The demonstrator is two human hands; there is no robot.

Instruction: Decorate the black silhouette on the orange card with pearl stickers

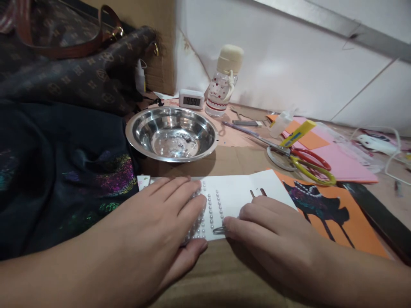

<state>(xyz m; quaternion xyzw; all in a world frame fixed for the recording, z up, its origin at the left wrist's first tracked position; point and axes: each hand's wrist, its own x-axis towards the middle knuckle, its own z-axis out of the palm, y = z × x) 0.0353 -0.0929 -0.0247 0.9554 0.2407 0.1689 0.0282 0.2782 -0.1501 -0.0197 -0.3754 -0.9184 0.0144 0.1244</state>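
A white sheet of stick-on pearls (236, 184) lies on the cardboard, with rows of small pearl beads across its left and middle parts. My left hand (167, 214) rests over the sheet's left part, fingers bent and close together on top and the thumb at the near edge. It covers many of the beads. Held in my right hand (272, 226) is a pair of tweezers (219, 230), whose tips touch the sheet beside the lower end of a bead row. Right of the sheet, an orange card (356, 231) carries a black cutout shape with pearls along its top.
Behind the sheet stands a steel bowl (173, 156). Farther back are a digital clock (191, 99) and a water bottle (221, 87). Scissors (313, 169), a yellow stick (298, 132) and pink paper (349, 164) lie right. Dark cloth (64, 171) and a brown bag (80, 77) fill the left.
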